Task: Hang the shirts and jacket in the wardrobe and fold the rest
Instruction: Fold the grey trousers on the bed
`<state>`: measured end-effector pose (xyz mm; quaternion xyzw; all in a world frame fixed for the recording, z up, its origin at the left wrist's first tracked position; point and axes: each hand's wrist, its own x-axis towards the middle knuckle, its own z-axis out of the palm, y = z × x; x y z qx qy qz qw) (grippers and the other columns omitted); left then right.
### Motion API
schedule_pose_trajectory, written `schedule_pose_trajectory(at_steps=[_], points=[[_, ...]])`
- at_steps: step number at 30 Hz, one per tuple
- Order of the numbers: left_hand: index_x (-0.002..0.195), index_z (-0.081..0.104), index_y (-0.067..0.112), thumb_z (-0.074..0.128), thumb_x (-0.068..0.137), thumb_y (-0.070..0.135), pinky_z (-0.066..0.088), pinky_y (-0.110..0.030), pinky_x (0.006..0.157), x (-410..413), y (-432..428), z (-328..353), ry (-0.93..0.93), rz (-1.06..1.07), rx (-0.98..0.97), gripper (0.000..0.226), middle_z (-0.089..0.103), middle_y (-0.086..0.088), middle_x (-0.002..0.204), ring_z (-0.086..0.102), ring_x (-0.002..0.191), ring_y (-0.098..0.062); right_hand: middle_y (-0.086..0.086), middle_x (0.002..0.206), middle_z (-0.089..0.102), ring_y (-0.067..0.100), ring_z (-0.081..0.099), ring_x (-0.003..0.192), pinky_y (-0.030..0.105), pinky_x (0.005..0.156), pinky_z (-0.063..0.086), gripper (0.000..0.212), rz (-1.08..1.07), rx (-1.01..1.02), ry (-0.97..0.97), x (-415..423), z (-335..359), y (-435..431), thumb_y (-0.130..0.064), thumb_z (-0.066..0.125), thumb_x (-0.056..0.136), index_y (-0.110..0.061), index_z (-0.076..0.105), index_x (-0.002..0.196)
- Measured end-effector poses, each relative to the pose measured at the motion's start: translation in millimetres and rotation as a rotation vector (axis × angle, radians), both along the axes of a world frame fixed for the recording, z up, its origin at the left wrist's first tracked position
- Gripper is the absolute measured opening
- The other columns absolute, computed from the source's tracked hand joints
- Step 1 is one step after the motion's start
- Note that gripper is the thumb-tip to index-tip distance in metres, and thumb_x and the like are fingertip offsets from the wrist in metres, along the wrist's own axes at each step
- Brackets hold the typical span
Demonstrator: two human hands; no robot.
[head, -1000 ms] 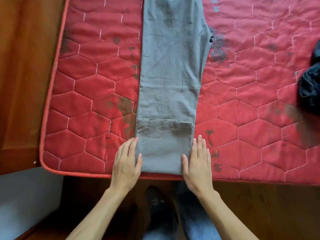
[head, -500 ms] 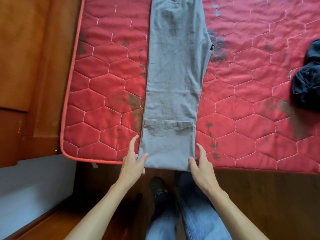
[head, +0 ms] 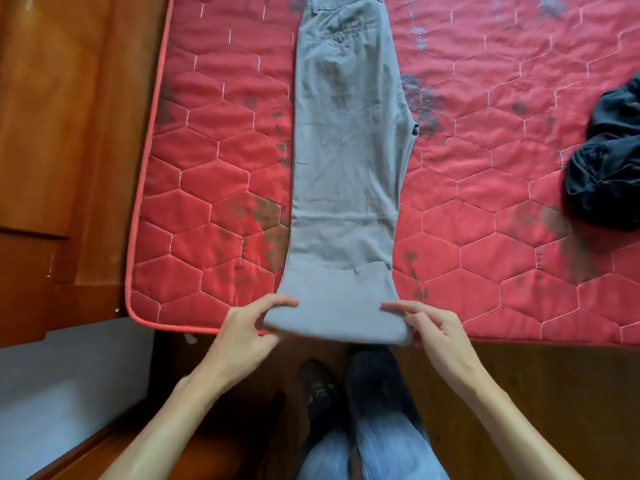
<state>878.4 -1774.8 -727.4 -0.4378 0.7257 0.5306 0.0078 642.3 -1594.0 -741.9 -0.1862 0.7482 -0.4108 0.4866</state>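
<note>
Legs in blue jeans (head: 381, 452) and dark shoes (head: 318, 386) stand on a wooden floor (head: 519, 393) at the bottom of the view. Two bare forearms reach forward from either side of them.

The left hand (head: 247, 323) pinches the left corner of the folded lower end of a pair of grey trousers (head: 346, 168), with fingers (head: 277, 301) curled over the top and the thumb underneath. The right hand (head: 433, 327) grips the right corner the same way, with two fingers lying along the top of the cloth. The hands are apart, with the width of the folded end between them.

That folded end is raised off the near edge of a red quilted mattress (head: 214, 209) and juts out over the floor. One second ago both hands lay flat and open on the mattress beside the fold. Half a second ago their fingers were closing in on its corners. Now they hold it lifted, and its upper hem has buckled.

The rest of the trousers lie flat and lengthwise up the mattress, with the waistband at the far end. A crumpled dark garment (head: 609, 174) sits well apart at the right edge. Wooden furniture (head: 69, 133) stands beside the mattress on the left.
</note>
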Motion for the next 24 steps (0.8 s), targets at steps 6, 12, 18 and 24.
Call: schedule_pose_trajectory(at_steps=[6, 12, 18, 24], points=[[0.094, 0.071, 0.006, 0.073, 0.086, 0.002, 0.055, -0.024, 0.060, -84.5, -74.8, -8.3, 0.136, 0.122, 0.061, 0.009, 0.075, -0.008, 0.074, 0.074, 0.065, -0.023, 0.002, 0.083, 0.076, 0.008, 0.062, 0.071, 0.019, 0.059, 0.045, 0.037, -0.083, -0.061, -0.031, -52.2, 4.9, -60.7, 0.005, 0.046, 0.085, -0.014, 0.074, 0.101], [0.098, 0.061, 0.008, 0.068, 0.092, 0.010, 0.055, -0.028, 0.054, -148.4, -130.1, -42.3, 0.060, 0.198, 0.106, 0.010, 0.075, -0.011, 0.075, 0.073, 0.062, -0.023, 0.010, 0.086, 0.074, 0.010, 0.061, 0.070, 0.022, 0.060, 0.050, 0.028, -0.147, -0.014, 0.030, -99.2, -37.7, -128.0, 0.000, 0.059, 0.085, -0.014, 0.071, 0.105], [0.151, 0.024, 0.020, 0.067, 0.088, 0.019, 0.058, -0.043, 0.078, -153.5, -127.5, -104.3, -0.161, 0.187, -0.115, 0.076, 0.074, 0.009, 0.087, 0.073, 0.077, -0.017, -0.005, 0.093, 0.071, 0.012, 0.065, 0.085, 0.029, 0.084, 0.051, 0.048, -0.050, 0.089, 0.209, -99.7, -94.6, -146.4, -0.009, 0.061, 0.087, -0.021, 0.054, 0.134], [0.144, 0.049, 0.010, 0.057, 0.091, 0.021, 0.043, -0.046, 0.106, -157.4, -96.4, -137.0, -0.061, -0.333, -0.844, 0.055, 0.051, -0.012, 0.144, 0.049, 0.131, -0.030, 0.014, 0.137, 0.055, 0.031, 0.049, 0.126, 0.041, 0.103, 0.039, 0.054, 0.234, -0.011, 0.963, -59.9, -111.4, -143.8, -0.013, 0.041, 0.075, -0.008, 0.061, 0.126]])
